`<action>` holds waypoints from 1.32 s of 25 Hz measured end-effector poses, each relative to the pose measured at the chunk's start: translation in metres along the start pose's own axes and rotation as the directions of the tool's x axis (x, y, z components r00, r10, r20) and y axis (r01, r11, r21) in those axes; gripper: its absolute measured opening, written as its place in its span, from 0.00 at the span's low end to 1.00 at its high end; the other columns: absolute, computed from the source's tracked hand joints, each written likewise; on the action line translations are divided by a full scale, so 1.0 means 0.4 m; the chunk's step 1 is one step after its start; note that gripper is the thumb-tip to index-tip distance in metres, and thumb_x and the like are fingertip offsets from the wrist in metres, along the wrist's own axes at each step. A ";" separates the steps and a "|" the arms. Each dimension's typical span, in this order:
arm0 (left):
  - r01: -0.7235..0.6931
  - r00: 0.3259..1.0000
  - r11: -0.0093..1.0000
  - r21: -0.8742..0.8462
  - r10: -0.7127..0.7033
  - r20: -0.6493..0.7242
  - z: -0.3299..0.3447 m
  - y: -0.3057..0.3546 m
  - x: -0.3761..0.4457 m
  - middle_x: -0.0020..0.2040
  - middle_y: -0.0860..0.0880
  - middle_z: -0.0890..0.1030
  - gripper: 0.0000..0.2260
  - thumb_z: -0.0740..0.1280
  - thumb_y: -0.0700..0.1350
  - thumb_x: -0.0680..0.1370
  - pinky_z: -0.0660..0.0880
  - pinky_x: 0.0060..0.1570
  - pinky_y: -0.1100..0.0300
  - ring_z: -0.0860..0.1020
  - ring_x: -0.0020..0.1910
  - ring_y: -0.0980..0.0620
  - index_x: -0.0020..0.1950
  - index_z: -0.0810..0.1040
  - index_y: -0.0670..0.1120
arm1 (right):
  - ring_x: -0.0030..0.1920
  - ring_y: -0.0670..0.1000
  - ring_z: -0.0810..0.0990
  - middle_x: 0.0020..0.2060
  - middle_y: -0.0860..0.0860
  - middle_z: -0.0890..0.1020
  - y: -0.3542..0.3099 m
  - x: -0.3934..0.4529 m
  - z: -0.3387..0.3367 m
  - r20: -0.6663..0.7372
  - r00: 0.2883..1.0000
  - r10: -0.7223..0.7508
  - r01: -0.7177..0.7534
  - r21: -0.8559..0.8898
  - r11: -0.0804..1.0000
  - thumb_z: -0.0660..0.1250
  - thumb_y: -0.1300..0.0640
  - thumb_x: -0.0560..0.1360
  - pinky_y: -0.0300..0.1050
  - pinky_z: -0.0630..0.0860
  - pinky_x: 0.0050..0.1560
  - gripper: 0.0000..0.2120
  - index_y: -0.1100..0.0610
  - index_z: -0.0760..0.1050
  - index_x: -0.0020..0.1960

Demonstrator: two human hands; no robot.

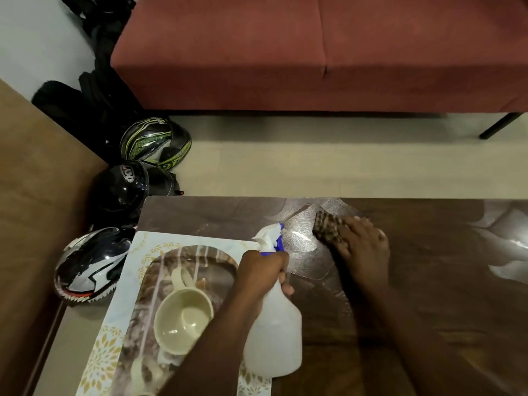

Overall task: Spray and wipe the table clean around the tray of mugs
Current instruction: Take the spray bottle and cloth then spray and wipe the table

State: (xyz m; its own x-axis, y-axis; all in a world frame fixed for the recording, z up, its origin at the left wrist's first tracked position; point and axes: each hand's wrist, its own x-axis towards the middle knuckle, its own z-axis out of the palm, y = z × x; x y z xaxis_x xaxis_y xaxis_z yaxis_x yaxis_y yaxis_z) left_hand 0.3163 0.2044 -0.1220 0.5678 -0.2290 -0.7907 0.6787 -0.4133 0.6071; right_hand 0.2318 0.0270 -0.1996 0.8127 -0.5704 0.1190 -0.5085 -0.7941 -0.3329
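My left hand grips the neck of a white spray bottle with a blue-and-white trigger head, held upright above the dark wooden table, its nozzle facing the far edge. My right hand presses flat on a brown checked cloth near the table's far edge, where the surface looks wet. At the left lies a patterned tray holding a cream mug; my left forearm crosses over the tray and hides part of it.
Three motorcycle helmets and black bags sit on the floor left of the table. A red sofa stands across the pale floor, one black leg at the right. A brown wooden panel runs along the left side.
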 end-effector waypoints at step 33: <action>-0.107 0.992 0.989 0.103 0.100 0.075 0.142 -0.130 -0.144 0.25 0.42 0.71 0.04 0.64 0.34 0.75 0.74 0.25 0.59 0.71 0.20 0.47 0.45 0.77 0.34 | 0.64 0.55 0.72 0.62 0.47 0.77 0.254 -0.257 -0.076 0.100 0.951 -0.293 0.303 -0.119 0.945 0.59 0.43 0.73 0.53 0.65 0.58 0.19 0.45 0.73 0.62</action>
State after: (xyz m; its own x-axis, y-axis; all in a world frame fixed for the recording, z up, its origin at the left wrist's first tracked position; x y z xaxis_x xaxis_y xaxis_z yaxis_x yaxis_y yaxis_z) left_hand 0.2220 0.1890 -0.1126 0.5958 -0.3347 -0.7301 0.5626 -0.4747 0.6768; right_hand 0.0879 -0.0016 -0.2170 0.9501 -0.2892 0.1171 -0.2681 -0.9487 -0.1677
